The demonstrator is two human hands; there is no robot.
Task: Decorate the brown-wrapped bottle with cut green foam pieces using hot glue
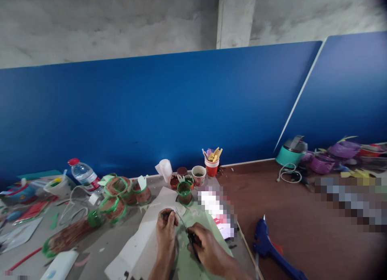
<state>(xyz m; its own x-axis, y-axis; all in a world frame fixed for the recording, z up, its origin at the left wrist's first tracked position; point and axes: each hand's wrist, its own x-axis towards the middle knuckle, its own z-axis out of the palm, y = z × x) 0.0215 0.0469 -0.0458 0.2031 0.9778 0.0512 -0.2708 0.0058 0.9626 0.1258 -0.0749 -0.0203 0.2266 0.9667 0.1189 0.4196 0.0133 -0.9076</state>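
Observation:
Scissors (191, 240) with dark handles are in my right hand (210, 247), its fingers wrapped round the loops. Their thin blades point up and left toward my left hand (166, 227). That hand is closed with its fingertips pinched together; a small dark bit shows at them, too small to name. Both hands are above a pale green sheet (208, 227) and crumpled white paper (136, 243). Just beyond them stands a small green-rimmed cup (184, 192).
Brown, green-edged cups (113, 207) and a water bottle (84, 175) stand left. A paper cup (198, 176) and a red cup of small tools (212, 167) sit at the back. A blue glue gun (267, 241) lies right. A blue partition (169, 110) rises behind.

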